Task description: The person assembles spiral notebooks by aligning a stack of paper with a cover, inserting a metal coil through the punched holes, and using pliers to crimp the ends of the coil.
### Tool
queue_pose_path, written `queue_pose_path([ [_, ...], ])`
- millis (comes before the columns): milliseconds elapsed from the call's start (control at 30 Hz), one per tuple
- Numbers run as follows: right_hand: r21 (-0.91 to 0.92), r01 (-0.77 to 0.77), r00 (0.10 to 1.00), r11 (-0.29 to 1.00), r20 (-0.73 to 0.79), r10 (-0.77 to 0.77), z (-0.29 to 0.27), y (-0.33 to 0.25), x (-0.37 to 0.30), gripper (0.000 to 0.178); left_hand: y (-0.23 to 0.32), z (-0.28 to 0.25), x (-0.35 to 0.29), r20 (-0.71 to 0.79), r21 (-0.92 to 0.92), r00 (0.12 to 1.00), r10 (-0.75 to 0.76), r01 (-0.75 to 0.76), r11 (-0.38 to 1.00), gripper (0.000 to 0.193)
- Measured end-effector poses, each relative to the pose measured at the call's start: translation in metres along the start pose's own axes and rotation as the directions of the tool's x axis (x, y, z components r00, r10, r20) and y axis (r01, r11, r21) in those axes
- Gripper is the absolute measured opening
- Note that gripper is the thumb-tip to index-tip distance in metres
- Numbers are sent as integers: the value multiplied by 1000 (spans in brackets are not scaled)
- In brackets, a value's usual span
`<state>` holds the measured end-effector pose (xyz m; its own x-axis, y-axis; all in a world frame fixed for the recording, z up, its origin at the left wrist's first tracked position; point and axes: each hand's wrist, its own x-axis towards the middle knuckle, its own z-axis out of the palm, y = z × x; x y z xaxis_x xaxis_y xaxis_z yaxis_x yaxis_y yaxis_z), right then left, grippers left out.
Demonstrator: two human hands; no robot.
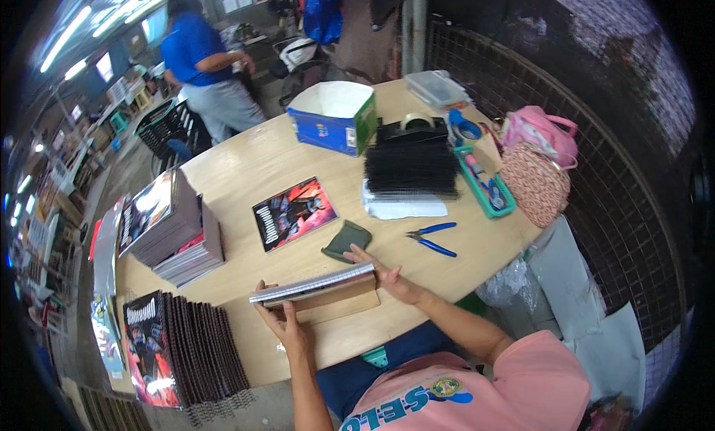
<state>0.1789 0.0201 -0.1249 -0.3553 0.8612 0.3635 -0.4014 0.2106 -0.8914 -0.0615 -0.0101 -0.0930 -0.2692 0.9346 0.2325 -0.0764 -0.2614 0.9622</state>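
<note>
A thick pad of paper (316, 282) stands tilted on its long edge near the front of the table. My left hand (283, 321) grips its left end, thumb on the near side. At the other end my right hand (389, 277) steadies the pad, its thumb raised and its other fingers partly hidden behind the paper. Below the pad lies a tan board-like piece (346, 303). Just beyond is a dark green curved piece (347, 239). A single booklet with a red and black cover (296, 213) lies flat further back. Blue-handled cutters (433, 239) rest to the right.
Bound notebooks (186, 349) stand at the front left, with stacked booklets (173, 226) behind. Black binding combs or wires (412, 163) lie beside a green tray (488, 185). A cut-open box (333, 118) and pouches (538, 174) sit further back. Another person (205, 62) stands beyond the table.
</note>
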Motion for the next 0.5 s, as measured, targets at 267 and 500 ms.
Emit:
queue_pose_path([
  [267, -936, -259, 962, -240, -229, -145, -111, -30, 85, 19, 71, 36, -21, 208, 678, 691, 692, -612, 408, 71],
  [500, -992, 93, 922, -90, 120, -368, -117, -68, 77, 17, 92, 80, 14, 680, 552, 671, 296, -734, 395, 38],
])
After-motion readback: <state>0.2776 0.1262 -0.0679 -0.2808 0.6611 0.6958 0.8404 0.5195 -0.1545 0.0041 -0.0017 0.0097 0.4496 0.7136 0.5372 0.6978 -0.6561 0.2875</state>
